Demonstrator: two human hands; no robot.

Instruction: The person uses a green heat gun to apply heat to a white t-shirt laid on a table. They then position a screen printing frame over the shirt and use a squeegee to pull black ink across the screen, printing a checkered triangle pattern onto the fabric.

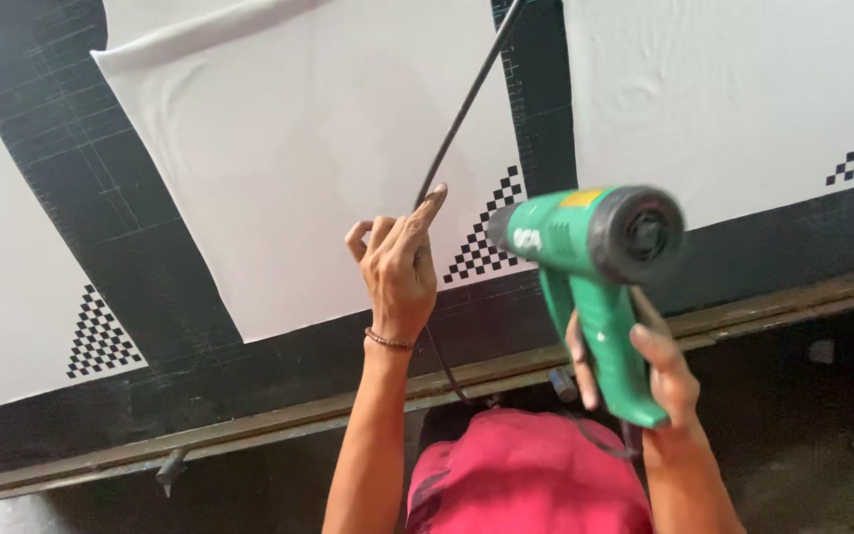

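Nearest the lens, a red garment point(526, 475) covers the person's torso at the bottom edge of the view. Above it, the right hand point(659, 381) is clamped around the grip of a green heat gun point(590, 267), held in the air over the table's front edge with its dark round end facing the camera. The left hand point(399, 262) is raised over a white fabric panel point(289, 168), fingers loosely curled, index finger extended and touching a black power cord point(467, 94) that runs up and away across the cloth. A beaded bracelet point(388, 341) circles that wrist. Just beside the hand sits a black checkered triangle print point(486, 232). Further fabric panels lie on the black gridded cutting mat point(140, 237), left point(2, 277) and right point(743, 89). No containers are visible.
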